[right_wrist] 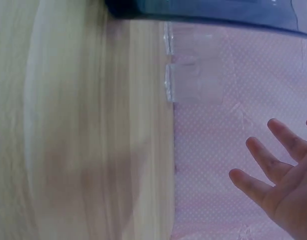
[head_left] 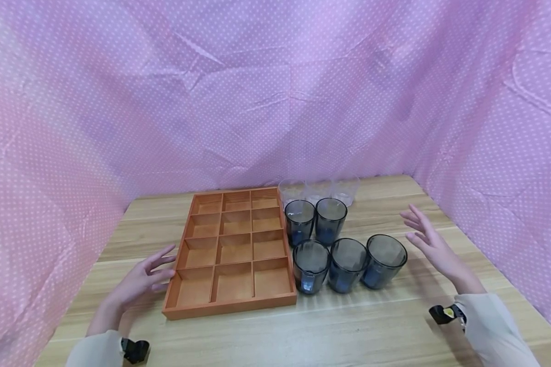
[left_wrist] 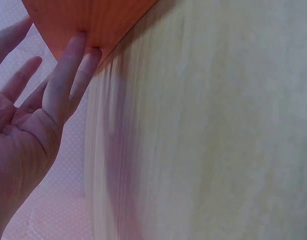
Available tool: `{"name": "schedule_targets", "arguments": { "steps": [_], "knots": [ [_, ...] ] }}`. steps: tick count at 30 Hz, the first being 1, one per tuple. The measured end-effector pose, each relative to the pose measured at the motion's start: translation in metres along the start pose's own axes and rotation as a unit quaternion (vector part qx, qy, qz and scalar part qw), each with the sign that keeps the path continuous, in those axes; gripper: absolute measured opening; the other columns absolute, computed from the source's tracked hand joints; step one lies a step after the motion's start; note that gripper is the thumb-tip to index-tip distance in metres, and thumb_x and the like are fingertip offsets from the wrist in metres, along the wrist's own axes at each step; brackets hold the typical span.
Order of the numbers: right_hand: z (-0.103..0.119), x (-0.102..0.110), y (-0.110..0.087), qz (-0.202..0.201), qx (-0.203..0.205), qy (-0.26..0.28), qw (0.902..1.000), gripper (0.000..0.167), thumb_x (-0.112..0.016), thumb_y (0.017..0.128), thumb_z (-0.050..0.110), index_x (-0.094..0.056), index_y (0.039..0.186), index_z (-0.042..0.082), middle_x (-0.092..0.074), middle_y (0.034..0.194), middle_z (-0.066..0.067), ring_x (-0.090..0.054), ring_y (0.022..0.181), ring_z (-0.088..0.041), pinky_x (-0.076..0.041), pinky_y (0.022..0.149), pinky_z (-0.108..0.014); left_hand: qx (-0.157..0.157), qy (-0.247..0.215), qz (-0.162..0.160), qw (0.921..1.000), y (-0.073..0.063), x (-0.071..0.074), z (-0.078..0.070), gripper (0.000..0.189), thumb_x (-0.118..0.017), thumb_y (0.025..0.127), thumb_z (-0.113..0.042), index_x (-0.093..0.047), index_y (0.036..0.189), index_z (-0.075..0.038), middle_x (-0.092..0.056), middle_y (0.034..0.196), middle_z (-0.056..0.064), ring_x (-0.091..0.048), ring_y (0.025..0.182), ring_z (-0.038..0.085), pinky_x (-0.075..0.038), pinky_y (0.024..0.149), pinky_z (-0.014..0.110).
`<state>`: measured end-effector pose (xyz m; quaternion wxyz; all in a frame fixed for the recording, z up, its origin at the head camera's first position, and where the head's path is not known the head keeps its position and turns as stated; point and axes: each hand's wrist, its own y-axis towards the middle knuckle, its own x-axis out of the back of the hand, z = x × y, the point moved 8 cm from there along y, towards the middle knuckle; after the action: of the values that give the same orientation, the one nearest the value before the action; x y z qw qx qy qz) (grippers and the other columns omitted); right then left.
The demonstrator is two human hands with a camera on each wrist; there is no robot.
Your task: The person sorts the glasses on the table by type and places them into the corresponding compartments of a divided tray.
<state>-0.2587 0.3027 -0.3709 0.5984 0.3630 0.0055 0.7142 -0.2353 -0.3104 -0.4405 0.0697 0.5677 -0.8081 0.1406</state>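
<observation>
Left hand (head_left: 141, 278), fingers extended, touches the rectangular brown wooden tray (head_left: 229, 307), best lightly to avoid skidding it; right hand (head_left: 435, 250), fingers apart, holds nothing.

Above the left hand (head_left: 138, 281), a pale left sleeve (head_left: 96, 350) is meeting a chunky black left wrist camera (head_left: 135, 351); above the right hand (head_left: 437, 251), a matching right sleeve (head_left: 496, 329) is adjoining another black wrist camera (head_left: 441, 314), apparently showing a yellow patch (head_left: 448, 312).

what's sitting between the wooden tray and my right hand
In the head view, the front row of three dark glasses stands between the tray and your right hand; past the rightmost glass, bare table shows.
</observation>
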Motion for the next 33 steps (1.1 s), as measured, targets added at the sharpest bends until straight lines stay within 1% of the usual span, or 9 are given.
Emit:
{"name": "schedule_targets", "arguments": {
  "steps": [3,7,12,15,18,21,25,29,33],
  "knots": [
    [0.005,-0.001,0.002,-0.007,0.005,0.007,0.9999,0.068,-0.043,0.097,-0.007,-0.012,0.156,0.008,-0.040,0.138,0.024,-0.038,0.121,0.015,-0.030,0.092,-0.004,0.008,0.003,-0.002,1.0000,0.000,0.000,0.002,0.076,-0.058,0.097,-0.014,-0.010,0.155,-0.003,-0.019,0.150,0.039,-0.057,0.105,-0.007,-0.053,0.086,0.029],
    [0.013,-0.001,0.004,-0.013,0.004,0.017,0.9998,0.066,-0.043,0.097,-0.007,-0.016,0.155,0.008,-0.042,0.138,0.021,-0.039,0.124,0.012,-0.031,0.095,-0.004,0.004,-0.003,0.006,1.0000,0.000,-0.002,0.001,0.076,-0.058,0.096,-0.012,-0.010,0.155,-0.005,-0.019,0.149,0.040,-0.057,0.105,-0.007,-0.053,0.085,0.027],
    [0.024,-0.003,0.008,-0.020,0.002,0.026,0.9995,0.062,-0.043,0.097,-0.007,-0.019,0.154,0.003,-0.044,0.138,0.019,-0.041,0.126,0.008,-0.031,0.097,-0.005,0.003,0.008,0.010,0.9999,0.001,-0.002,0.000,0.076,-0.059,0.096,-0.012,-0.012,0.155,-0.005,-0.020,0.147,0.042,-0.056,0.104,-0.008,-0.053,0.084,0.029],
    [0.031,-0.005,0.010,-0.023,0.002,0.028,0.9994,0.064,-0.045,0.096,-0.008,-0.022,0.153,0.006,-0.046,0.138,0.018,-0.042,0.126,0.007,-0.031,0.098,-0.006,0.015,0.018,0.009,0.9997,0.003,-0.002,0.001,0.077,-0.061,0.095,-0.014,-0.013,0.155,-0.004,-0.021,0.148,0.040,-0.058,0.109,0.001,-0.054,0.085,0.033],
    [0.038,-0.007,0.011,-0.026,0.001,0.025,0.9993,0.065,-0.048,0.094,-0.008,-0.025,0.153,0.009,-0.048,0.137,0.017,-0.043,0.126,0.006,-0.031,0.099,-0.006,0.035,0.030,0.001,0.9989,0.006,-0.001,0.003,0.079,-0.063,0.094,-0.015,-0.015,0.155,-0.005,-0.023,0.149,0.037,-0.058,0.117,0.020,-0.055,0.085,0.036],
    [0.045,-0.011,0.013,-0.030,0.005,0.022,0.9993,0.065,-0.050,0.093,-0.010,-0.027,0.152,0.005,-0.049,0.136,0.016,-0.044,0.125,0.006,-0.032,0.099,-0.006,0.035,0.044,0.002,0.9984,0.008,-0.001,0.002,0.079,-0.063,0.094,-0.016,-0.015,0.155,-0.004,-0.024,0.147,0.039,-0.054,0.121,0.037,-0.055,0.085,0.036],
    [0.057,-0.017,0.015,-0.028,0.019,0.016,0.9993,0.065,-0.054,0.090,-0.012,-0.030,0.149,0.000,-0.052,0.135,0.015,-0.045,0.125,0.006,-0.032,0.101,-0.007,0.025,0.049,0.005,0.9985,0.011,-0.001,-0.001,0.078,-0.063,0.094,-0.016,-0.015,0.154,-0.001,-0.025,0.145,0.041,-0.055,0.119,0.037,-0.056,0.083,0.035],
    [0.066,-0.023,0.016,-0.021,0.023,0.006,0.9995,0.067,-0.057,0.088,-0.013,-0.032,0.149,0.002,-0.053,0.134,0.015,-0.045,0.124,0.007,-0.031,0.102,-0.007,0.029,0.052,0.001,0.9982,0.012,0.000,0.000,0.077,-0.063,0.094,-0.017,-0.016,0.154,-0.001,-0.027,0.145,0.040,-0.057,0.118,0.033,-0.056,0.082,0.036],
    [0.071,-0.030,0.016,-0.015,0.016,-0.005,0.9997,0.068,-0.060,0.088,-0.010,-0.034,0.149,0.007,-0.054,0.134,0.014,-0.045,0.124,0.008,-0.031,0.102,-0.007,0.032,0.058,0.000,0.9978,0.013,0.000,0.001,0.076,-0.062,0.095,-0.018,-0.017,0.154,-0.002,-0.027,0.145,0.040,-0.055,0.120,0.037,-0.056,0.082,0.037]
  ]
}}
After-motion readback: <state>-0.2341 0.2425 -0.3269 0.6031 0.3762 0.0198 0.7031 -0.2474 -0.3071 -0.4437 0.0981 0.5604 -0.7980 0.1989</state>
